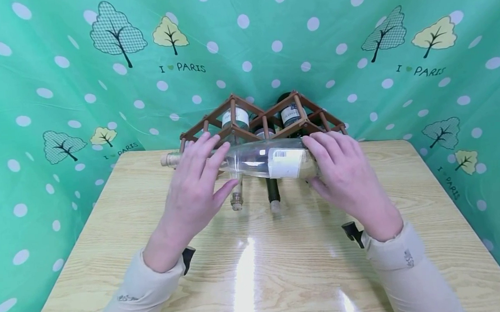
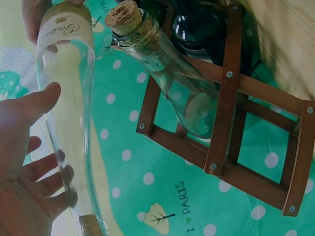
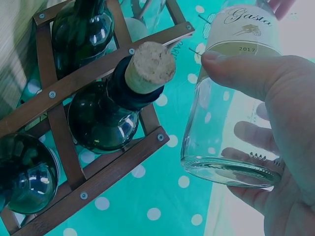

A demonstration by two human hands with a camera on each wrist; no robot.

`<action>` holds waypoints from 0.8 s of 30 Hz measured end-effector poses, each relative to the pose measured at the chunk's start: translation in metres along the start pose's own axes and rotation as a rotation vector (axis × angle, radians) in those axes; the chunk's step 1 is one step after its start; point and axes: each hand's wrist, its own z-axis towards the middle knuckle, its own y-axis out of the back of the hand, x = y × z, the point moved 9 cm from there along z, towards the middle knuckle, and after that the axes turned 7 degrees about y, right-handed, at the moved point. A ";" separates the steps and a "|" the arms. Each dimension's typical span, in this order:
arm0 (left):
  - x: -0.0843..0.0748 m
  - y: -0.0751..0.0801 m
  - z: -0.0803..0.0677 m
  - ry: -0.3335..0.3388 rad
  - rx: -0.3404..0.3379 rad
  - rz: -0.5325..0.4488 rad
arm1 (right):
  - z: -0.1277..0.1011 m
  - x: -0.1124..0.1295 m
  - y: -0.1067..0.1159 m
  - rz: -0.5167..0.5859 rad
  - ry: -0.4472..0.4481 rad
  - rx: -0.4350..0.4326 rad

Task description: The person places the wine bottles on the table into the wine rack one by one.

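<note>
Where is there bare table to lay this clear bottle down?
Bare table lies near the front edge between both sleeves, and along either side edge. It is crowded by the wooden rack, where two bottle necks jut out under the clear bottle.

Between the hands, the clear bottle (image 1: 259,161) is smooth, glossy glass with a matt white paper label (image 1: 288,163) and a rough cork (image 1: 167,159) stopper. Just behind the hands, the rack (image 1: 262,122) is brown wood with a satin finish, joined by small shiny metal screws (image 3: 83,195). The dark bottle (image 3: 101,118) in it is glossy green glass with a coarse cork. Under the hands, the counter (image 1: 257,270) is pale wood-grain laminate, smooth and reflective. The backdrop (image 1: 57,91) looks like thin, slightly shiny plastic sheeting.
</note>
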 end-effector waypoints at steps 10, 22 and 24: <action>-0.001 -0.008 -0.002 -0.010 0.046 0.045 | 0.001 0.008 -0.004 -0.012 0.021 0.031; -0.002 -0.014 -0.004 -0.025 0.066 0.076 | 0.004 0.015 -0.003 -0.025 0.061 0.016; -0.002 -0.015 -0.004 -0.029 0.069 0.084 | 0.004 0.017 -0.002 -0.025 0.069 0.003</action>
